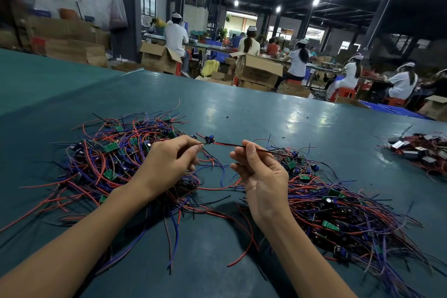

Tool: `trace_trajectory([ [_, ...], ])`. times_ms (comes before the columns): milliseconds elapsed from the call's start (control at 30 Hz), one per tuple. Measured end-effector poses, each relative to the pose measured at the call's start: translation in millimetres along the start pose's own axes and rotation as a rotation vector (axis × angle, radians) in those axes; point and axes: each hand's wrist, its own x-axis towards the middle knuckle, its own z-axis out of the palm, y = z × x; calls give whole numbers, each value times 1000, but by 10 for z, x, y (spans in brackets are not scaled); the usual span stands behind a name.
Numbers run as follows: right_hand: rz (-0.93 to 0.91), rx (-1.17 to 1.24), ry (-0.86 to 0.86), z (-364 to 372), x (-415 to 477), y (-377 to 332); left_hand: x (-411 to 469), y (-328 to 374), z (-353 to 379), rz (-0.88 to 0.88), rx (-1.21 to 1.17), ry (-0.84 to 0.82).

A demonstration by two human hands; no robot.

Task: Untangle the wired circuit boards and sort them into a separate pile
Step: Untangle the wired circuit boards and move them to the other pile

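Two pinches hold one board [208,140]: your left hand [169,159] beside it, right hand [261,176] on its wires [227,144], stretched left-to-right.

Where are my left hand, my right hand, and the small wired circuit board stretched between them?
left hand [167,160]: head view, back of the hand.
right hand [263,176]: head view, the palm.
small wired circuit board [208,140]: head view, its dark blue-topped part.

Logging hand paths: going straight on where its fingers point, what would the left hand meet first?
Probably the right hand, pinching the far end of the red wire that the left hand holds; depth unclear.
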Motion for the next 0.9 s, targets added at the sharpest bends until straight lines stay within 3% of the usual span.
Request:
trace_trajectory([
  [367,120,38,-34,26,-5,-1,-49,90,-14,327,198,68],
  [700,88,22,71,-10,28,-22,-3,-57,-81,150,44,90],
  [900,4,-66,95,11,90,-156,11,-254,-159,42,355,76],
])
